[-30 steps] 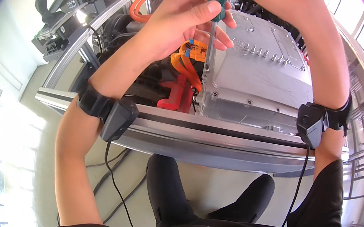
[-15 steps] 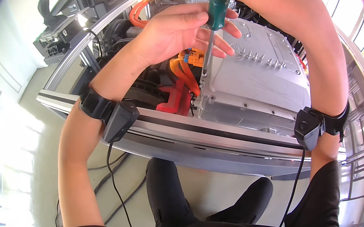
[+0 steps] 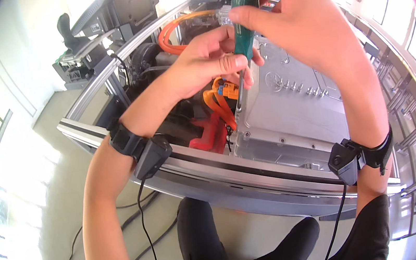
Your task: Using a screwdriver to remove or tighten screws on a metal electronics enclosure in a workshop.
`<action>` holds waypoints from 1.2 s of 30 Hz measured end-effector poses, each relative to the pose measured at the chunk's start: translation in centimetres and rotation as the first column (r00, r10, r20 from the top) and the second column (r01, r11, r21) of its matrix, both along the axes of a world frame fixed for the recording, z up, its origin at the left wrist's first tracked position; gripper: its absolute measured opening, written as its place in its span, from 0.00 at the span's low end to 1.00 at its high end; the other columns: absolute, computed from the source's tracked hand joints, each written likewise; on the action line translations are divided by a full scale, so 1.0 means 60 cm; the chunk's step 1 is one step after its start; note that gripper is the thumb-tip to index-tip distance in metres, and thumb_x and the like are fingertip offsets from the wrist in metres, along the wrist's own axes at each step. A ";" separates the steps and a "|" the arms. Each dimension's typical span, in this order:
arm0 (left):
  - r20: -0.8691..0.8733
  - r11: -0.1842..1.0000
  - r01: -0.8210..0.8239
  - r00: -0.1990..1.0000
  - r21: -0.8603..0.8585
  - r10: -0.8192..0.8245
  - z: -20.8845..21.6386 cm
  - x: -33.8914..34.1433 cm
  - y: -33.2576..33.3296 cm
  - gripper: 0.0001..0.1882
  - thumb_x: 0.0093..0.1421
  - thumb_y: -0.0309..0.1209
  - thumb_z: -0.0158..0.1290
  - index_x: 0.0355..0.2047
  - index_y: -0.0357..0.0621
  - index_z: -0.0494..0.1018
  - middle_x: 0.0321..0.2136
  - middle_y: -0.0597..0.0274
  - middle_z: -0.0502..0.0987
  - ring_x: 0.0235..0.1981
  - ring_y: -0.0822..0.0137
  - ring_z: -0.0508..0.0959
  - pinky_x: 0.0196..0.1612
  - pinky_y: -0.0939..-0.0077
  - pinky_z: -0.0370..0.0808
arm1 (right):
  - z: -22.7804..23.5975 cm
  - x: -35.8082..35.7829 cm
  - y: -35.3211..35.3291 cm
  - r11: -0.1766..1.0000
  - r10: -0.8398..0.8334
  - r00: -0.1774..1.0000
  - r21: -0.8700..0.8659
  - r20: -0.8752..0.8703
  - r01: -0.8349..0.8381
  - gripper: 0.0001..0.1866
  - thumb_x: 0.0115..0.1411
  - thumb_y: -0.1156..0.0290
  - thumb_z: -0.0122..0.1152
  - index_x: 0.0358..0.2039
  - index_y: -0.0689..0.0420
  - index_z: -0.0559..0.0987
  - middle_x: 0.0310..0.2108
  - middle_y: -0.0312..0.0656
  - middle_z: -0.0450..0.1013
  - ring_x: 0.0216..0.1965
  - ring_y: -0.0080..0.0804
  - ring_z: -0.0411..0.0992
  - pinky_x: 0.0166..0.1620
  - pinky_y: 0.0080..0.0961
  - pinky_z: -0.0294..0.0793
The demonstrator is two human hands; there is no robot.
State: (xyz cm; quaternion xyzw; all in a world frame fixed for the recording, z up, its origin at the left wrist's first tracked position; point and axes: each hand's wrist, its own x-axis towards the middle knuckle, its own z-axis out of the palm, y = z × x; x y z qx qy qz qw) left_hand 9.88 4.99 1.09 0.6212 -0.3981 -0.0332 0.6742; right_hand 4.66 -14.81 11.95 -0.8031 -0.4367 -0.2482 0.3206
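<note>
While the R hand grips the green screwdriver up top, fingers round the handle, the L hand closes loosely w/ thumb and fingers about the handle's lower end. Shaft runs down to the L edge of the silvery housing, near the orange connector; can't tell if tip's seated. Tool's prob. light, stiff, sturdy; best held by handle, shaft prob. slippery.

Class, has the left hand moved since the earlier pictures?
Yes: the left hand has moved down the picture, closer to the fixed orange connector.
</note>
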 end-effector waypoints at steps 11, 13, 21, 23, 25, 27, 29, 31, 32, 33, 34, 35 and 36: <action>-0.188 0.977 0.202 0.964 0.066 -0.186 0.004 -0.003 0.002 0.24 0.64 0.36 0.56 0.56 0.38 0.65 0.47 0.49 0.77 0.46 0.57 0.81 0.52 0.64 0.77 | -0.017 0.050 -0.001 0.996 0.091 0.953 -0.025 0.288 -0.087 0.13 0.54 0.78 0.61 0.40 0.69 0.77 0.37 0.57 0.76 0.42 0.55 0.76 0.48 0.41 0.74; -0.188 0.950 0.275 0.951 0.150 -0.245 0.002 0.003 0.005 0.21 0.63 0.31 0.55 0.54 0.37 0.67 0.48 0.48 0.78 0.48 0.57 0.81 0.54 0.64 0.75 | -0.012 0.053 0.004 0.994 0.108 0.952 -0.047 0.285 -0.099 0.14 0.54 0.79 0.59 0.42 0.70 0.77 0.39 0.58 0.76 0.44 0.56 0.75 0.50 0.41 0.74; -0.106 0.908 0.140 0.989 0.395 -0.106 -0.004 0.007 0.009 0.09 0.65 0.20 0.48 0.44 0.37 0.74 0.42 0.52 0.82 0.46 0.61 0.82 0.50 0.70 0.77 | -0.007 0.052 -0.005 0.993 0.090 0.980 -0.096 0.175 -0.074 0.18 0.55 0.77 0.55 0.45 0.73 0.75 0.41 0.63 0.75 0.45 0.57 0.76 0.50 0.39 0.75; -0.082 0.907 0.098 0.994 0.409 -0.071 -0.004 0.007 0.010 0.07 0.64 0.21 0.51 0.42 0.36 0.74 0.41 0.52 0.82 0.44 0.62 0.83 0.48 0.72 0.78 | 0.001 0.047 0.004 0.990 0.112 0.986 -0.097 0.125 -0.101 0.18 0.55 0.75 0.56 0.45 0.73 0.74 0.40 0.63 0.76 0.43 0.55 0.77 0.49 0.39 0.76; -0.073 0.911 0.071 0.996 0.406 -0.045 -0.005 0.006 0.010 0.05 0.64 0.21 0.53 0.40 0.36 0.74 0.40 0.53 0.83 0.42 0.63 0.83 0.46 0.73 0.79 | 0.006 0.031 0.005 0.991 0.103 0.985 -0.105 0.140 -0.088 0.19 0.55 0.74 0.57 0.45 0.73 0.74 0.39 0.64 0.76 0.42 0.55 0.78 0.47 0.38 0.76; -0.078 0.918 0.059 0.996 0.391 -0.030 -0.007 0.006 0.010 0.04 0.63 0.22 0.55 0.39 0.36 0.74 0.38 0.55 0.83 0.41 0.63 0.84 0.45 0.73 0.79 | 0.006 0.010 -0.004 0.993 0.047 0.987 -0.115 0.154 -0.030 0.19 0.56 0.73 0.58 0.46 0.73 0.74 0.38 0.63 0.76 0.41 0.54 0.78 0.46 0.38 0.77; -0.068 0.922 0.035 0.998 0.386 -0.010 -0.007 0.007 0.008 0.06 0.62 0.22 0.58 0.38 0.36 0.75 0.36 0.52 0.83 0.39 0.62 0.84 0.46 0.71 0.80 | 0.003 0.002 -0.009 0.992 0.017 0.992 -0.127 0.127 -0.001 0.19 0.56 0.73 0.58 0.45 0.73 0.74 0.38 0.63 0.76 0.42 0.54 0.77 0.46 0.38 0.76; -0.053 0.918 0.021 0.999 0.396 0.000 -0.007 0.008 0.007 0.07 0.61 0.23 0.60 0.38 0.35 0.75 0.35 0.51 0.83 0.38 0.63 0.84 0.46 0.70 0.80 | -0.002 0.015 -0.004 0.998 0.020 0.984 -0.070 0.179 -0.008 0.19 0.56 0.70 0.61 0.45 0.69 0.75 0.34 0.57 0.75 0.37 0.47 0.75 0.42 0.36 0.74; -0.041 0.913 0.017 0.999 0.407 0.000 -0.006 0.008 0.006 0.08 0.61 0.24 0.60 0.39 0.35 0.75 0.35 0.52 0.83 0.38 0.64 0.84 0.45 0.71 0.79 | -0.005 0.026 0.007 1.000 0.030 0.966 -0.010 0.255 -0.028 0.19 0.56 0.67 0.65 0.46 0.64 0.76 0.30 0.52 0.75 0.31 0.39 0.72 0.39 0.32 0.73; -0.037 0.904 0.000 0.999 0.427 0.018 -0.005 0.007 0.005 0.08 0.60 0.24 0.61 0.39 0.35 0.75 0.35 0.52 0.83 0.37 0.64 0.84 0.45 0.72 0.79 | -0.009 0.039 0.009 0.997 0.035 0.942 0.047 0.332 -0.054 0.20 0.57 0.63 0.68 0.46 0.60 0.77 0.26 0.46 0.75 0.26 0.32 0.70 0.35 0.29 0.71; -0.034 0.901 0.014 0.999 0.433 0.000 -0.004 0.006 0.005 0.08 0.60 0.23 0.60 0.39 0.35 0.75 0.36 0.53 0.83 0.38 0.65 0.83 0.46 0.72 0.79 | -0.012 0.047 0.009 1.000 -0.008 0.963 0.005 0.268 0.007 0.20 0.57 0.64 0.68 0.46 0.59 0.77 0.28 0.46 0.75 0.27 0.32 0.70 0.36 0.30 0.72; -0.043 0.893 0.019 0.999 0.450 0.000 -0.003 0.004 0.005 0.08 0.60 0.23 0.60 0.40 0.35 0.75 0.36 0.54 0.83 0.39 0.65 0.83 0.46 0.72 0.79 | -0.016 0.055 0.003 0.997 -0.055 0.978 -0.039 0.202 0.064 0.19 0.57 0.65 0.67 0.47 0.59 0.77 0.30 0.46 0.75 0.28 0.33 0.70 0.37 0.30 0.72; -0.054 0.884 0.025 0.999 0.467 0.001 -0.003 0.003 0.005 0.08 0.60 0.22 0.59 0.40 0.35 0.75 0.37 0.54 0.83 0.40 0.65 0.83 0.47 0.72 0.78 | -0.018 0.059 0.001 0.989 -0.105 0.985 -0.088 0.136 0.118 0.19 0.57 0.66 0.67 0.48 0.58 0.76 0.31 0.47 0.76 0.29 0.34 0.70 0.37 0.31 0.72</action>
